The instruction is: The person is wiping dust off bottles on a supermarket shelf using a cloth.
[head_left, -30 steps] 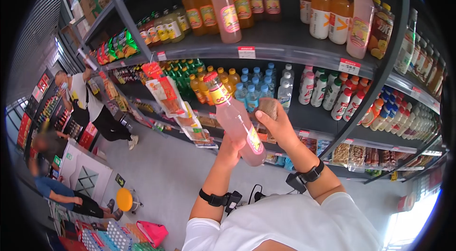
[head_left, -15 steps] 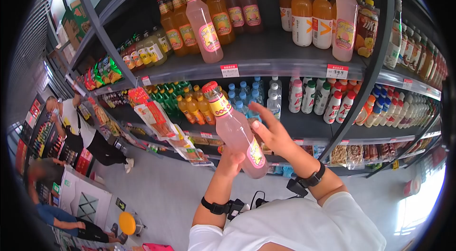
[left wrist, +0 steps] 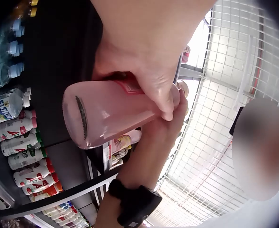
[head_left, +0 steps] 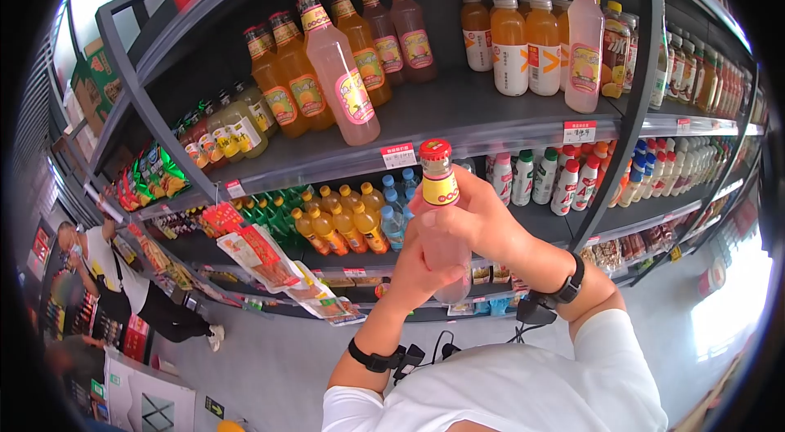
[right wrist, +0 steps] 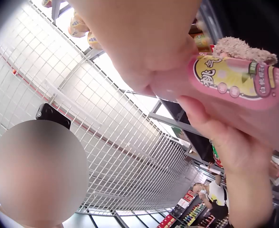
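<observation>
A pink glass bottle [head_left: 446, 250] with a red cap and yellow neck label stands nearly upright before my chest. My left hand [head_left: 419, 270] grips its body, thumb across the front. Higher up, my right hand [head_left: 484, 218] holds it just under the neck label, its thumb on the glass. The left wrist view shows the bottle's round base and the left thumb along its side. In the right wrist view, a fuzzy brown cloth [right wrist: 243, 50] appears along the bottle's far side, beside the pink-edged label [right wrist: 239, 84]. Fingers behind the bottle are hidden.
A similar pink bottle [head_left: 342, 90] stands at the front of the upper shelf [head_left: 425, 115], with orange bottles around it; another [head_left: 585, 48] is to the right. Small drinks bottles [head_left: 343, 218] line the lower shelf. Hanging snack packets [head_left: 262, 256] jut out at left; a person [head_left: 131, 285] stands beyond.
The right hand, which held the brown cloth, opened beside the bottle and now grips below its neck. The bottle has tilted from leaning left to nearly upright. The head view has shifted.
</observation>
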